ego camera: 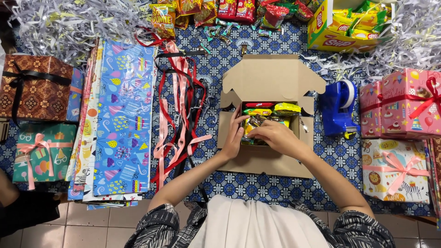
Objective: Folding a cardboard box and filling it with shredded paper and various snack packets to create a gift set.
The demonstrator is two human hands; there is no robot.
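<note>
An open brown cardboard box (271, 78) lies in the middle of the blue patterned cloth, its lid flaps folded back. Inside are several snack packets (272, 110) in red, yellow and green. My left hand (234, 135) rests on the box's left inner wall with fingers dipped among the packets. My right hand (274, 136) lies flat over the packets in the box, pressing on them; what is under its palm is hidden.
Sheets of wrapping paper (117, 119) and loose ribbons (181, 105) lie left of the box. Wrapped gifts (34, 85) sit at far left and at the right, wrapped gifts (404, 103). A blue tape dispenser (340, 108) stands right of the box. Snack packets (229, 11), a yellow carton (342, 27) and shredded paper (69, 23) line the far edge.
</note>
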